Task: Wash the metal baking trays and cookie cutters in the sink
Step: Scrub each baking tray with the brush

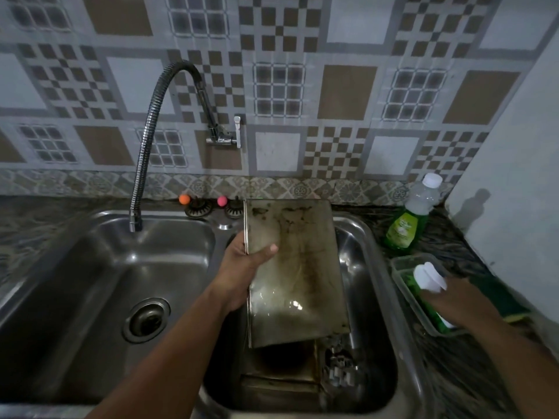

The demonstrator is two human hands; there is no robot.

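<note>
Stained metal baking tray (295, 267), long axis running away from the person, tilts over the right sink basin (372, 343), left hand (245, 267) gripping its left edge. Right hand (453, 300) grips a green soap bottle (428, 278) on the speckled tabletop (453, 237) below patterned wall tiles (348, 86).

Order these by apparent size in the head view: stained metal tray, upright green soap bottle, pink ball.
1. stained metal baking tray, held by the left hand
2. upright green soap bottle
3. pink ball
</note>
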